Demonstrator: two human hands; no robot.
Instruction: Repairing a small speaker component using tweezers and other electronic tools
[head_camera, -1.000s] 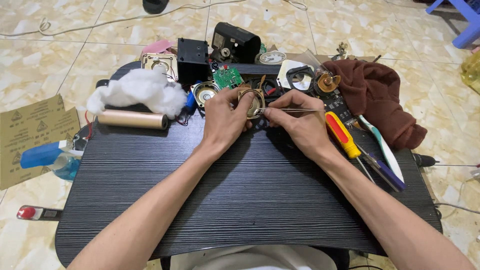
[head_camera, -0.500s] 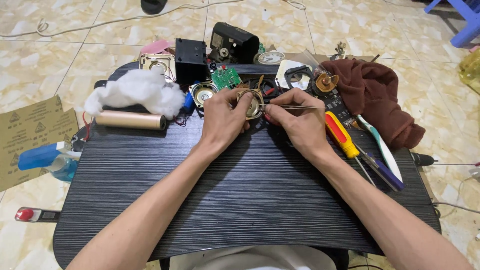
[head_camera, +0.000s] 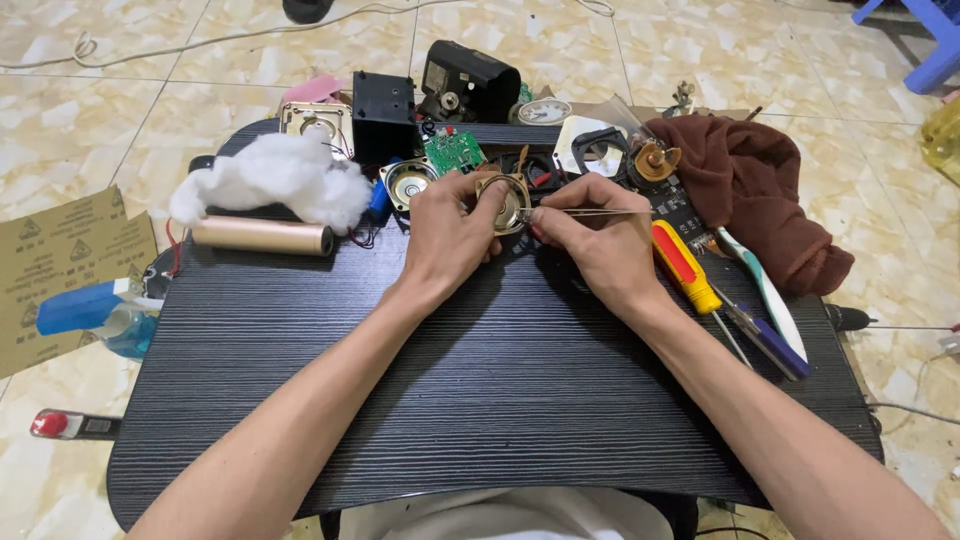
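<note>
Partly, the left hand (head_camera: 450, 235) hides the round metal part (head_camera: 505, 200).

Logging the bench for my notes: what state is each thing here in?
left hand: gripping the small round speaker.
small round speaker: held tilted above the tabletop.
right hand: pinching the tweezers.
tweezers: tips at the speaker.
second speaker: lying loose, cone up.
green circuit board: bare, uncased.
screwdriver: lying unused.
brown cloth: crumpled.

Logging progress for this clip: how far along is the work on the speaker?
Done: the device lies in parts, circuit board and black box out. In hand: left hand holds a small speaker, right hand works tweezers on it. Left: nothing reassembled; screwdriver lies unused.
</note>
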